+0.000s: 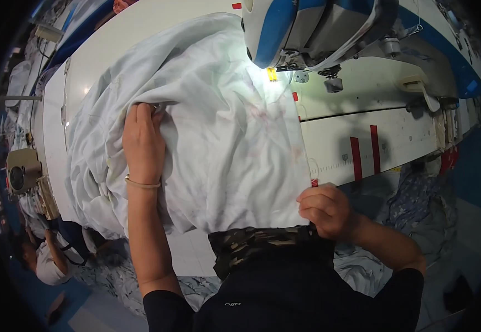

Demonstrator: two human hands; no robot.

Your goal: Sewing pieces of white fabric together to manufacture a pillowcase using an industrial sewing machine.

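A large white cloth with faint pinkish marks (224, 149) lies spread and wrinkled over the sewing table, its right edge running up to the lit needle area of a sewing machine (307, 33). My left hand (145, 138) rests on the cloth left of the middle, fingers closed on a fold of it; the fingertips are partly hidden in the fold. At the near right corner my right hand (326, 210) pinches the cloth's edge. A yellow piece (272, 74) sits beside the presser foot, where the cloth passes under the machine head.
Red tape strips (355, 157) mark the white tabletop (334, 141) on the right. Heaped patterned fabric (417, 193) hangs beyond its right side. More cloth lies below the table's near edge. Another person (52, 260) is at the lower left.
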